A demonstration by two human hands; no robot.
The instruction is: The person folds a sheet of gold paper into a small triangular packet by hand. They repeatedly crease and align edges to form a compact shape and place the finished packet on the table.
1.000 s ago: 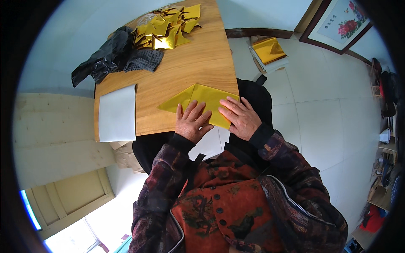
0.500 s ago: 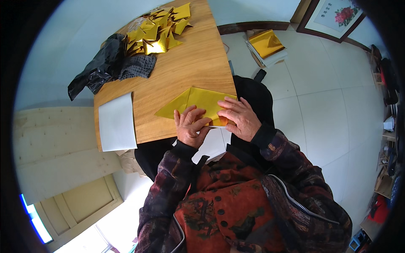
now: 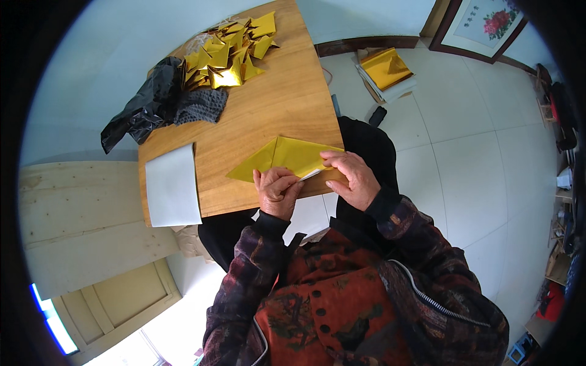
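Observation:
A folded sheet of gold paper (image 3: 296,152) lies at the table's near right edge, its left end pointed and a crease running down from its top corner. A narrow white strip of its underside shows at the lower edge. My left hand (image 3: 278,192) is closed on that lower edge, its fingers bent over the paper. My right hand (image 3: 355,180) touches the paper's right end with its fingertips. Its thumb stands apart from the fingers, with bare wood showing between them. The hand hides part of the right corner.
A heap of folded gold paper pieces (image 3: 226,55) sits at the table's far end, beside a black plastic bag (image 3: 146,94) and a dark textured cloth (image 3: 201,105). A white sheet (image 3: 172,186) lies at the left edge. On the floor rests a stack of gold sheets (image 3: 386,67).
The gold paper's lower right part has been folded over, and a white strip now shows along the fold. My right thumb has parted from the fingers. The whole view has shifted slightly.

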